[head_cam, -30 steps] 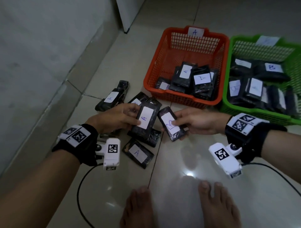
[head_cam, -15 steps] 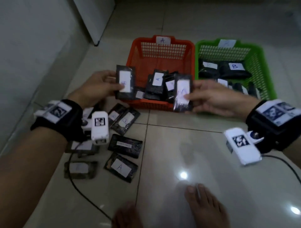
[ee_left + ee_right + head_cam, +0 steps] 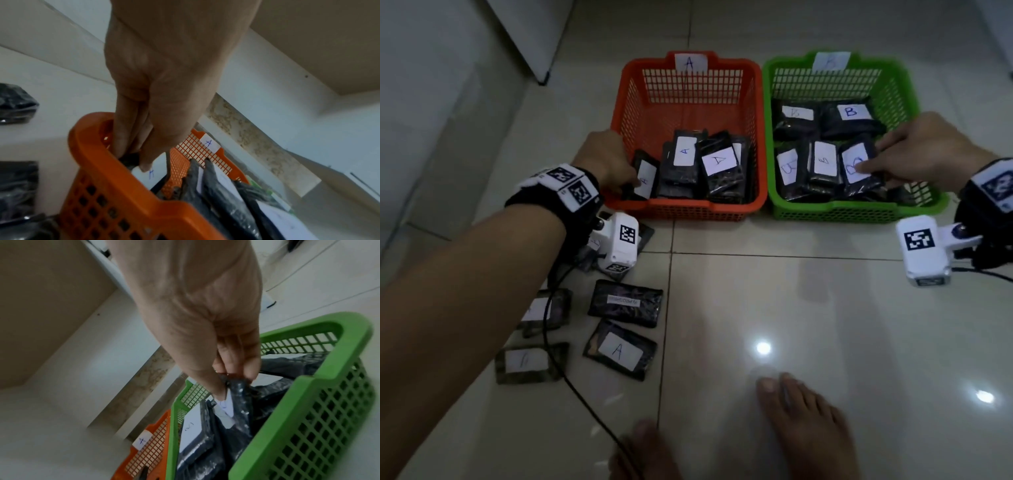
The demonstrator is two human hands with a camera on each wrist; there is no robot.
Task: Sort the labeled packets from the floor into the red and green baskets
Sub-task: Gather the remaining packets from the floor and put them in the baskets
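a person sorts labeled packets on a tiled floor, both hands reaching into two baskets set side by side. the left hand dips over the near left corner of the red basket, where its thumb and fingers pinch the top edge of a black packet marked "a"; the packet stands tilted against the basket's left wall, inside the rim. beside it in the same basket lie more black packets with "a" labels, leaning on one another. a paper tag reading "a" sits on the red basket's far rim.

the right hand reaches into the green basket, its thumb pressed on the white label and its fingers curled under the end of a black packet marked "b", which rests on the packets already there. further "b" packets fill the back of that basket, and a blurred tag is fixed to its far rim.

on the floor near the left forearm, several packets wait unsorted: one face up with an "a" label, one with only a thin printed strip, and two more partly under a black cable. bare feet show at the bottom edge.
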